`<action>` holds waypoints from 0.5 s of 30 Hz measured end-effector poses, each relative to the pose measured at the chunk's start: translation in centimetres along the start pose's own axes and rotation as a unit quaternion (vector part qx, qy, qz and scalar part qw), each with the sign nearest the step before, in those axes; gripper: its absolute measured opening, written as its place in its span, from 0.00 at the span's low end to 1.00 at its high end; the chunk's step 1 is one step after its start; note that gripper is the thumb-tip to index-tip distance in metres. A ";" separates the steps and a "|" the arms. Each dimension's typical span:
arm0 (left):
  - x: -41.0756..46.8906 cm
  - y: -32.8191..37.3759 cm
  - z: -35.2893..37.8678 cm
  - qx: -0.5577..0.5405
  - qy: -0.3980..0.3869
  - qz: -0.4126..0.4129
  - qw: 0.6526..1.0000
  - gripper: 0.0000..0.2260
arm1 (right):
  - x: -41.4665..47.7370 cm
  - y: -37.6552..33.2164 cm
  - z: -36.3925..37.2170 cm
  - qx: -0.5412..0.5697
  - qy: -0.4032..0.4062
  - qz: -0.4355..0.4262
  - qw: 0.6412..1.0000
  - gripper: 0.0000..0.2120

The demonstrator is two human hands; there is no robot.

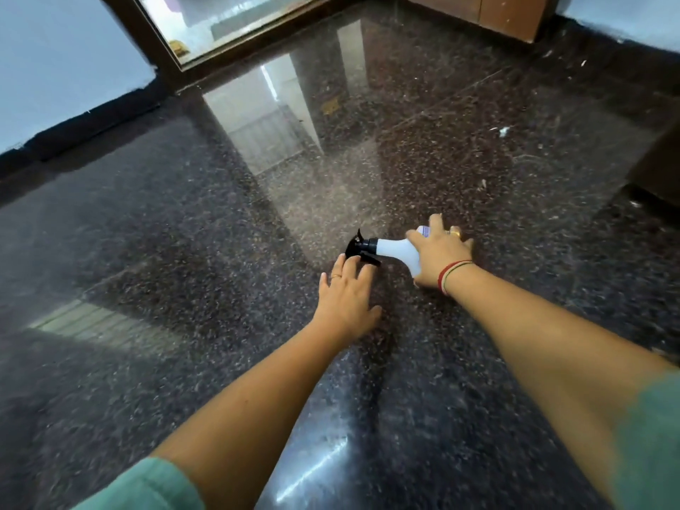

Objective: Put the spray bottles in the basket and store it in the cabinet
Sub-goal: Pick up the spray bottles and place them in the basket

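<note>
A white spray bottle [392, 250] with a black trigger head lies on its side on the dark speckled floor, head pointing left. My right hand [439, 257] covers and grips its body from above. My left hand [346, 292] hovers flat just below the black trigger head, fingers spread, holding nothing. No basket is in view.
A dark polished granite floor [184, 252] fills the view. A wooden-framed glass door [228, 27] stands at the back. A wooden cabinet base [511, 14] is at the back right, and dark furniture [658, 167] sits at the right edge.
</note>
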State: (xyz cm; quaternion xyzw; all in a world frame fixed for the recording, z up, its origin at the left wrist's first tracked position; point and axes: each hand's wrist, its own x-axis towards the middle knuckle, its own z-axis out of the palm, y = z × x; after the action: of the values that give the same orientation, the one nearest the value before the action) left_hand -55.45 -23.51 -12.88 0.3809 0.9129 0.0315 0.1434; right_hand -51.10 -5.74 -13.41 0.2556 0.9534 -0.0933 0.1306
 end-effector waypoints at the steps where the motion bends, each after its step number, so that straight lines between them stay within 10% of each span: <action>1: -0.2 0.0 0.1 -0.035 0.007 -0.024 0.999 0.30 | -0.4 -0.2 0.3 -0.017 0.025 -0.013 0.999 0.31; 7: -2.6 3.2 1.8 -0.396 -0.079 -0.288 0.868 0.28 | -3.7 0.0 1.8 -0.013 0.025 0.035 0.999 0.37; 15: -8.0 8.9 4.9 -0.621 -0.086 -0.349 0.697 0.29 | -11.0 2.1 5.1 0.321 -0.090 0.105 0.937 0.39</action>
State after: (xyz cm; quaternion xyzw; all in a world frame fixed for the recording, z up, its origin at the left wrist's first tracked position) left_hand -42.61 -23.08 -14.20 -0.1394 0.7368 0.5060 0.4262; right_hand -39.78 -10.29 -15.21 0.3734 0.8244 -0.4029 0.1361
